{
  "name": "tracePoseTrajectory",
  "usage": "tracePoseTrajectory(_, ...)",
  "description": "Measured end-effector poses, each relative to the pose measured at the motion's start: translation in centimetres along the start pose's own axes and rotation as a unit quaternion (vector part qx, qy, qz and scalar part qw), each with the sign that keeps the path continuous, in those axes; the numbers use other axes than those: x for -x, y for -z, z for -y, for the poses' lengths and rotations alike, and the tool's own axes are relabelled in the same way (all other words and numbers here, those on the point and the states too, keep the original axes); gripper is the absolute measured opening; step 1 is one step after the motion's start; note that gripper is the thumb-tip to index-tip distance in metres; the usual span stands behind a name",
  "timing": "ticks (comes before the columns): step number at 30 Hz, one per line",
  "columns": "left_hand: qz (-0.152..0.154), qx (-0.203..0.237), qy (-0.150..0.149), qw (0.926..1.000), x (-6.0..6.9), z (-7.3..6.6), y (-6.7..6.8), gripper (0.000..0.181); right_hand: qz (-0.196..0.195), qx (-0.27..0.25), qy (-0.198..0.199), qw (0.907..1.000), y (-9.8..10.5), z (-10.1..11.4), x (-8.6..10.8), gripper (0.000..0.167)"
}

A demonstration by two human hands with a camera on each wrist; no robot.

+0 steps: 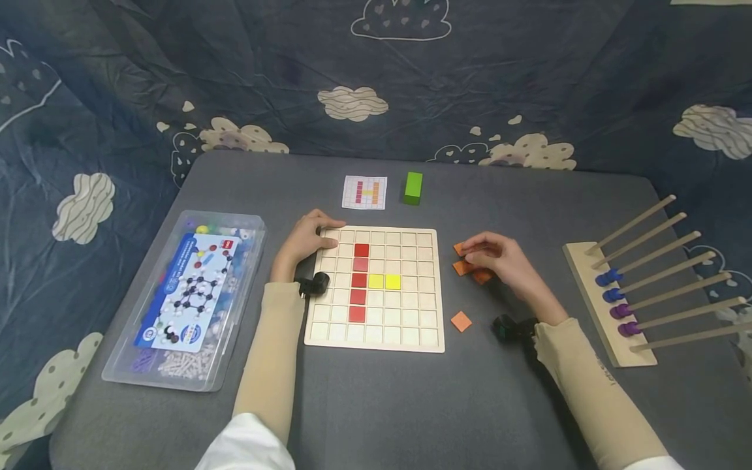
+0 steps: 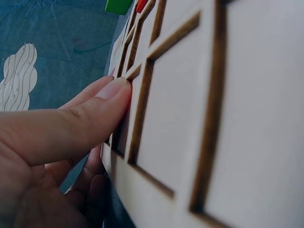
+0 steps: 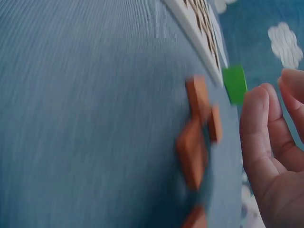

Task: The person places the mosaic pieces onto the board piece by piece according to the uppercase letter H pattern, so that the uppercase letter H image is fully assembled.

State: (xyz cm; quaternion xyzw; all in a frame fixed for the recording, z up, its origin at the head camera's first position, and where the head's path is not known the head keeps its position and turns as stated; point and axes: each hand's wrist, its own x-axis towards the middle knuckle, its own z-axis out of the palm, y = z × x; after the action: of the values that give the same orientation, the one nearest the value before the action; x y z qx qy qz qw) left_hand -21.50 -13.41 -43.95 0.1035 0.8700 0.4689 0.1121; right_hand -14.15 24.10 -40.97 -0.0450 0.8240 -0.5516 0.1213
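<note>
While the left hand [image 1: 302, 240] grips the far-left corner of the wooden board [image 1: 376, 348], the right hand [image 1: 496, 258] is bent over the orange tiles [image 1: 462, 267], its fingertips narrowly spaced with no tile visible between them. These tiles lie on the counter [image 1: 376, 418], between the board and the counter's right edge; one loose orange tile [image 1: 461, 321] sits apart, closer to the near edge. Red tiles [image 1: 358, 281] and yellow tiles [image 1: 384, 281] already fill cells of the board.

Picking up an orange tile seems to be the step in hand. It should go best by pinching a single tile across opposite sides, without dragging its neighbours. The lone one looks easiest, having space all round. Firm, light pressure on the corner should stop the board from sliding.

As for writing, the plastic box [image 1: 229, 352] by the counter's left edge carries a blue-and-white label [image 1: 194, 294] with a small red logo; its print is too small to read. Dark lettering [image 1: 605, 373] on the right sleeve [image 1: 587, 391] is likewise illegible. The card [image 1: 364, 192] toward the far edge shows a coloured grid, with no readable words.
</note>
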Motion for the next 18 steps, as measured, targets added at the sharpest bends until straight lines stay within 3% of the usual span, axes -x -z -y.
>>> tracePoseTrajectory(7, 0.001, 0.000, 0.003, 1.0000, 0.1, -0.1, 0.0, 0.040, -0.051, -0.008, 0.004, 0.9986, 2.7, -1.9, 1.6, 0.028)
tracePoseTrajectory(14, 0.004, 0.001, 0.004, 1.0000, 0.1, 0.0, 0.0, 0.040, -0.065, -0.036, 0.012, 0.9972, 4.3, -3.4, 2.7, 0.023)
tracePoseTrajectory(18, 0.003, 0.001, 0.004, 1.0000, 0.0, 0.0, 0.0, 0.040, -0.078, -0.016, 0.009, 0.9968, 4.7, -3.8, 3.0, 0.024)
